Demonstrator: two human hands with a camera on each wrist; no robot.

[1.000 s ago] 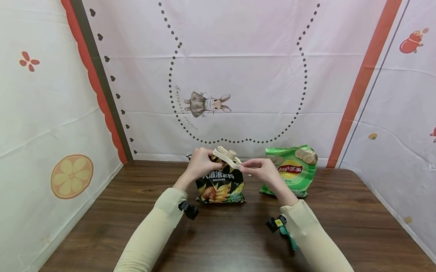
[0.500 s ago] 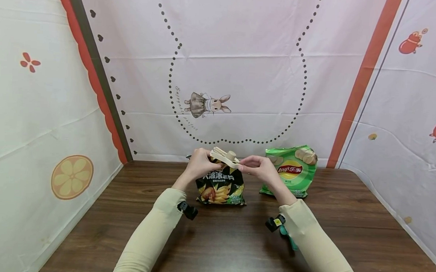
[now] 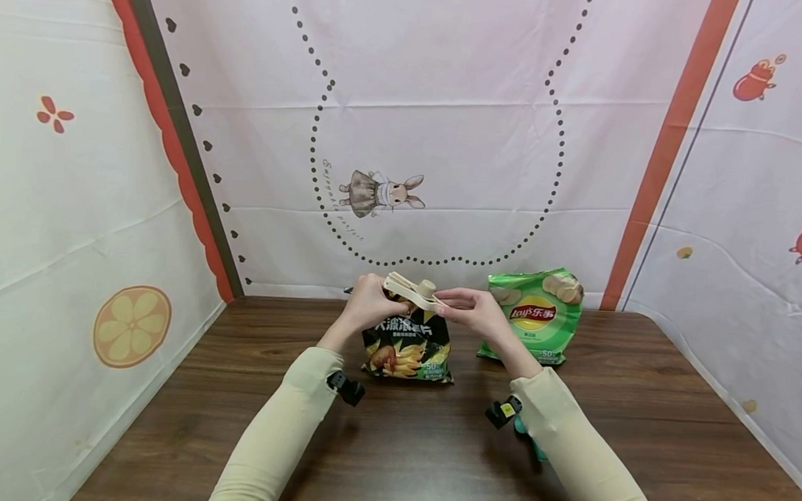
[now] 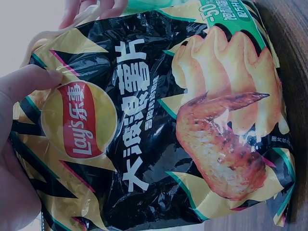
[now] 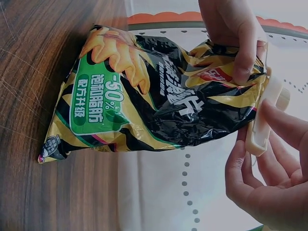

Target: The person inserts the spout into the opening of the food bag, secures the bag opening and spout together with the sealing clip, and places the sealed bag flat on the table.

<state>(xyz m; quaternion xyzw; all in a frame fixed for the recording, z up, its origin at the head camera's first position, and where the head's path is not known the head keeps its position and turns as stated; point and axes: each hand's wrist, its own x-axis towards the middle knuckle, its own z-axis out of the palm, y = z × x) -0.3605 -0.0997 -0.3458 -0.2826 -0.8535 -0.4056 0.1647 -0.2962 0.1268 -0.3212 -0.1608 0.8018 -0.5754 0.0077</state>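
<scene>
Black-and-gold crisp bag stands upright on the dark wood tabletop, near its far edge and about midway between its sides. The person's left grip, a bare hand, holds the top of the bag, thumb across the front. Their right grip pinches one end of a cream clip, thumb on one side and fingers beneath, with the clip lying along the bag's top edge. Over the last second the clip has shifted slightly towards the left hand, and the bag's base has crept a little towards the near edge. This suggests that the clip is being fitted further across the bag's mouth; whether it is fastened cannot be told. Near the far edge's right part stands a green bag; a teal object shows partly beside the right sleeve.
</scene>
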